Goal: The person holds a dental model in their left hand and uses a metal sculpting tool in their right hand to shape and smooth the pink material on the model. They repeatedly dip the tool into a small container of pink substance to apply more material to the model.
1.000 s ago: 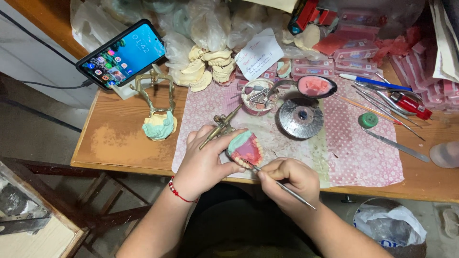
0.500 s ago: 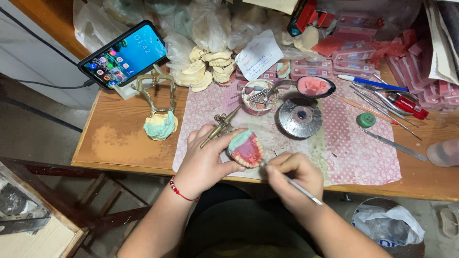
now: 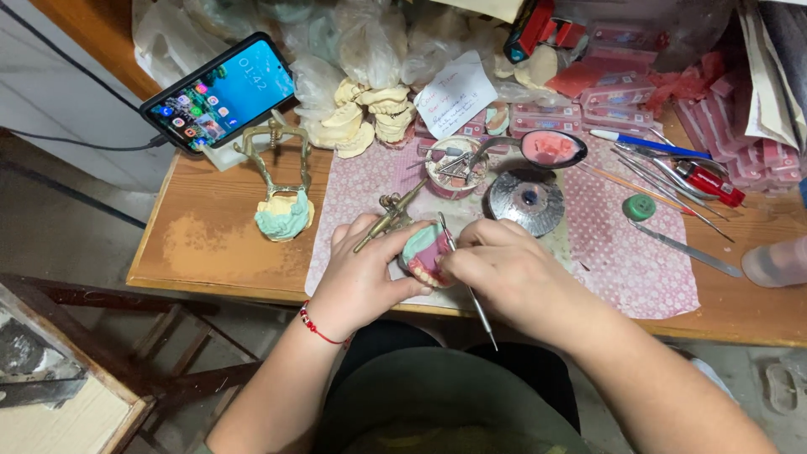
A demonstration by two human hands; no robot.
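Pink wax over pale green plaster makes up the dental model [image 3: 424, 250], which sits at the near edge of the wooden table [image 3: 210, 244], gripped by the curled fingers of the left hand [image 3: 363, 277]. The right hand [image 3: 504, 273] pinches a thin metal tool [image 3: 464, 282], its tip on the wax. A white handwritten note [image 3: 456, 94] leans at the back beside flat pink packets [image 3: 626, 71]. A brass articulator [image 3: 282, 181], a lit phone [image 3: 220, 92] and a round metal burner [image 3: 527, 200] stand close around.
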